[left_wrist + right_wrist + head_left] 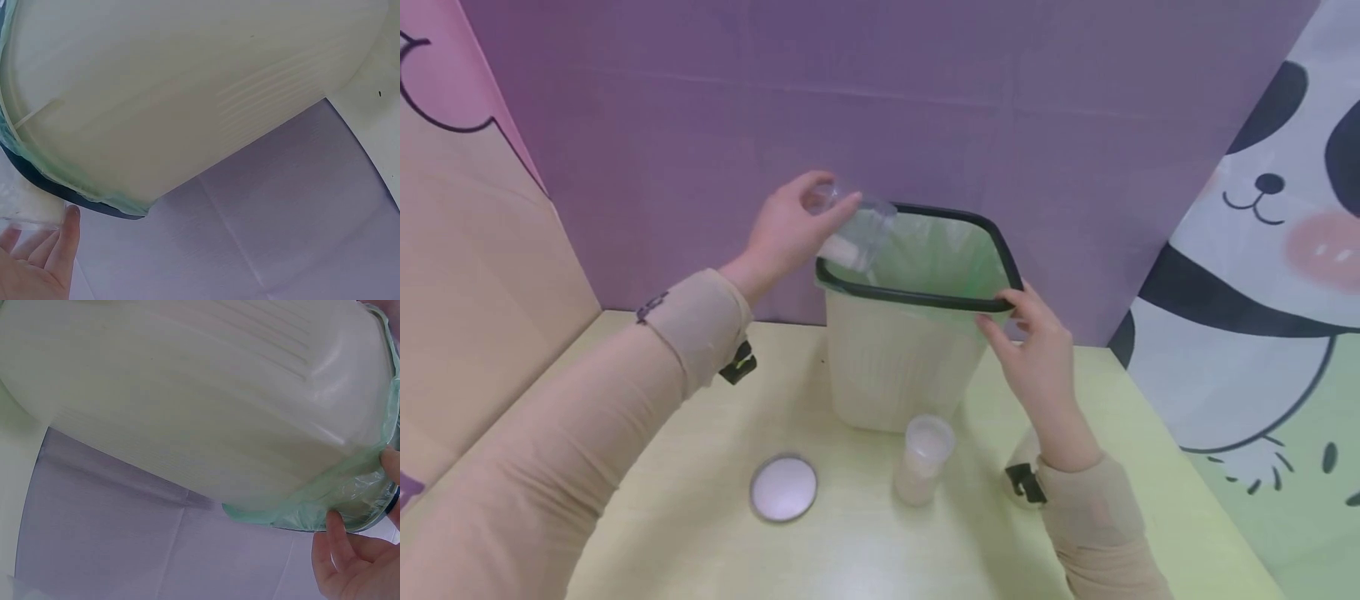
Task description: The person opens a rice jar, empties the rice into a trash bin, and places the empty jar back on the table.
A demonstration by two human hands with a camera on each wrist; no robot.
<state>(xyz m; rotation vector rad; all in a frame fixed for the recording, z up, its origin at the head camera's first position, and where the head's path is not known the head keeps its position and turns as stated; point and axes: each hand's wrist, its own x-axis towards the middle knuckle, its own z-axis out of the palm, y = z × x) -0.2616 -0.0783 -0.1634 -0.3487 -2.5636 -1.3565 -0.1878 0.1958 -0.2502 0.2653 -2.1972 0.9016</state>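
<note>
My left hand [790,221] grips a clear plastic cup [876,229], tilted over the left side of the trash bin's opening. Something white lies inside the cup near its lower side. The left wrist view shows the same cup [31,206] beside the rim, with the fingers [67,237] against it. The pale bin [902,358] stands upright, lined with a green bag [940,250] under a black rim [917,297]. At its front right corner my right hand [1037,350] pinches the rim. Bag film [306,512] folds down outside the rim there.
A clear cylindrical container [921,462] with whitish contents stands on the pale table [850,550] before the bin. To its left lies a round, light-coloured disc [784,489]. A purple wall [760,100] rises close behind, with a panda picture [1262,250] at right.
</note>
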